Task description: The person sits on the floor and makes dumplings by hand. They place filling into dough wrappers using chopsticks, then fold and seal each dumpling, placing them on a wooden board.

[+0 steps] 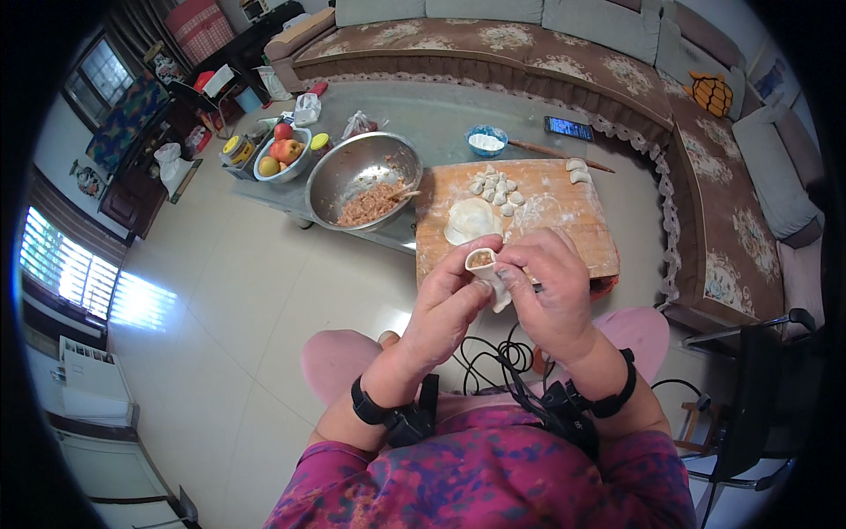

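Both hands hold one half-folded dumpling (486, 269) with meat filling showing at its open top. My left hand (449, 304) cups it from the left, thumb and fingers pinching the wrapper edge. My right hand (551, 286) grips it from the right. They are raised above the near edge of a floured wooden board (573, 225). On the board lie a stack of round wrappers (471, 219), several small dough pieces (495, 187) and two finished dumplings (578, 169).
A steel bowl of minced filling (366, 181) with a utensil in it sits left of the board on a low glass table (441, 119). A fruit bowl (284, 154), small flour bowl (486, 139), rolling pin (555, 153) and phone (568, 129) lie there. A sofa (546, 44) wraps behind.
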Demonstrator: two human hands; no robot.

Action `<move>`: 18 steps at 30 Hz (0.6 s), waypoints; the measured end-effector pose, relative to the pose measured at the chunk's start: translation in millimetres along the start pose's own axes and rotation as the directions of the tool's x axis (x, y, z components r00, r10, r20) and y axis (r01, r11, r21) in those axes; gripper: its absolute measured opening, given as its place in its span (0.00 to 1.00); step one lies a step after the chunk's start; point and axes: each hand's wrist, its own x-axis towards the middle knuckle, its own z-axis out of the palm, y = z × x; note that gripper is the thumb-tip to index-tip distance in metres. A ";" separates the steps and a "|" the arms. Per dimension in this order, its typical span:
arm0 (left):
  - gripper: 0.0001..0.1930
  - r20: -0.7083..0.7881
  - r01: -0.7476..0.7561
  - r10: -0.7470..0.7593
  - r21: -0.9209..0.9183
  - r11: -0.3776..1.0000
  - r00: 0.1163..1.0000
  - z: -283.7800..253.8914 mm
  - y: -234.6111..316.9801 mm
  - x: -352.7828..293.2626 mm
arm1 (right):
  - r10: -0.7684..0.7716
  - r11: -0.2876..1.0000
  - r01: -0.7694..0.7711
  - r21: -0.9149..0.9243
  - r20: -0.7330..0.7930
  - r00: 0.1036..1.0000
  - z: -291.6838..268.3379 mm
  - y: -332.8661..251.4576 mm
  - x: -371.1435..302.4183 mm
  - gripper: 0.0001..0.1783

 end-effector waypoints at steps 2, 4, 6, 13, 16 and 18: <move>0.27 0.049 -0.037 0.034 0.053 0.998 0.998 -1.8 -3.6 1.4 | -0.003 1.000 0.003 -0.017 0.010 1.000 1.3 3.1 0.2 0.11; 0.28 0.061 -0.051 0.047 0.058 0.997 0.997 -3.3 -5.8 2.8 | 0.008 1.000 -0.008 -0.003 0.014 1.000 2.1 4.4 -0.7 0.12; 0.29 0.062 -0.061 0.057 0.076 0.995 0.996 -4.2 -6.6 3.7 | 0.044 0.998 -0.044 0.037 0.001 0.999 2.2 4.3 -2.3 0.12; 0.28 0.035 -0.109 0.108 0.027 0.994 0.994 -3.0 -5.4 5.2 | 0.065 0.998 -0.066 0.009 0.033 0.997 1.9 3.7 -1.8 0.13; 0.26 0.031 -0.111 0.109 0.042 0.993 0.994 -4.2 -4.7 6.2 | 0.026 1.000 -0.026 -0.011 0.036 0.999 4.0 4.9 0.0 0.11; 0.25 0.028 -0.108 0.107 0.061 0.992 0.994 -5.8 -4.7 6.7 | 0.026 0.999 -0.025 -0.027 0.035 0.999 5.6 5.6 0.0 0.10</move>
